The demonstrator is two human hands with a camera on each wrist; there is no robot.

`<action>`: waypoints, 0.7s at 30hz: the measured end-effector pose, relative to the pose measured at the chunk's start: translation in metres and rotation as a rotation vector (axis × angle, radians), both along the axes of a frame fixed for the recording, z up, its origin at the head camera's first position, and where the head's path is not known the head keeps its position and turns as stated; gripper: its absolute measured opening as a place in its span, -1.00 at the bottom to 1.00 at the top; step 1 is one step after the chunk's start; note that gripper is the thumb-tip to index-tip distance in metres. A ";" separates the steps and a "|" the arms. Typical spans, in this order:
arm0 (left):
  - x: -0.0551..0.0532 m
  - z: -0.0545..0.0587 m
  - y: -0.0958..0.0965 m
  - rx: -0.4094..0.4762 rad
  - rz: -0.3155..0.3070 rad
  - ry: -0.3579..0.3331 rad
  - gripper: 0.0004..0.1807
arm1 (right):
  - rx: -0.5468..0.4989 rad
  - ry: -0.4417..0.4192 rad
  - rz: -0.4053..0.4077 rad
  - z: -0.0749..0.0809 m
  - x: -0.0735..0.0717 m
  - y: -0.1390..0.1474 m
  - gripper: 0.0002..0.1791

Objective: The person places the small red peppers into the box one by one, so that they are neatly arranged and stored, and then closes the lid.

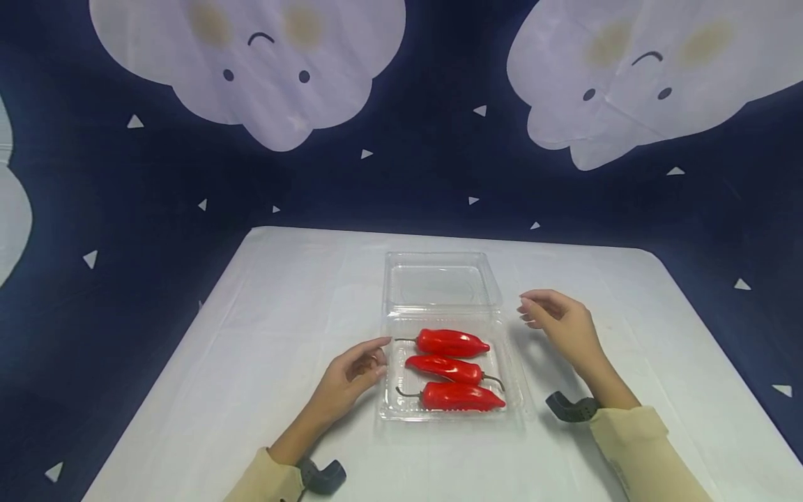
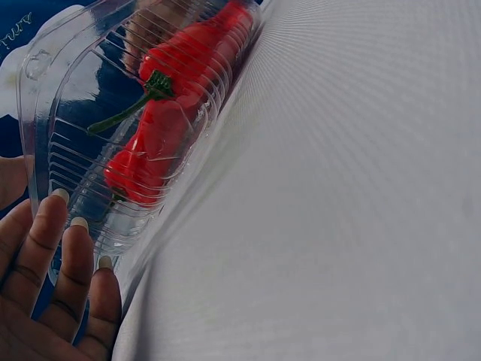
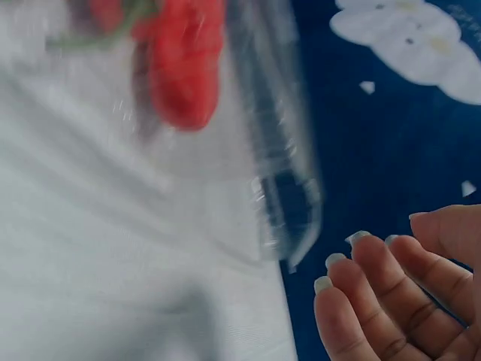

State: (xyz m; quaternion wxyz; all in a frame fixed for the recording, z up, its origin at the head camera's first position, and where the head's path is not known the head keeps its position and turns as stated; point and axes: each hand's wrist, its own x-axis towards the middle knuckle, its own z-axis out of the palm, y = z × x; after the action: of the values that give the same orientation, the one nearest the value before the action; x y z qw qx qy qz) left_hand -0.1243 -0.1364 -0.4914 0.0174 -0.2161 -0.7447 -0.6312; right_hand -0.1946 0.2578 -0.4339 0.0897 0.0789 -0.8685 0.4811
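Note:
A clear plastic clamshell box (image 1: pixel 401 411) lies open on the white table, its lid (image 1: pixel 442 282) folded back to the far side. Inside its base are three red chili peppers with thin stems: the far one (image 1: pixel 450 342), the middle one (image 1: pixel 444 367) and the near one (image 1: pixel 461 397). My left hand (image 1: pixel 351 376) is at the box's left edge, fingers loosely bent, fingertips right by the clear wall. Through that wall, peppers (image 2: pixel 150 150) show in the left wrist view. Right of the lid, my right hand (image 1: pixel 561 328) hovers with relaxed fingers, holding nothing.
White cloth covers the table (image 1: pixel 301 293). Behind it hangs a dark blue backdrop (image 1: pixel 426 174) with white clouds and small triangles. Dark curved devices sit at both wrists, the left one (image 1: pixel 323 477) and the right one (image 1: pixel 572 408), beside beige sleeves.

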 end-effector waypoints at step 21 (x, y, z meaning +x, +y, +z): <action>0.000 0.001 0.000 -0.016 0.008 -0.014 -0.52 | -0.136 -0.351 0.009 -0.027 -0.070 -0.022 -0.38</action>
State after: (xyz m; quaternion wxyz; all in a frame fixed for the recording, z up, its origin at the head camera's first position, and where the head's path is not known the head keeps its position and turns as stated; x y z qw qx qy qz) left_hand -0.1239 -0.1365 -0.4902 0.0128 -0.2089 -0.7507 -0.6266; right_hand -0.2645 0.2354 -0.4611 -0.0603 -0.0085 -0.8358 0.5456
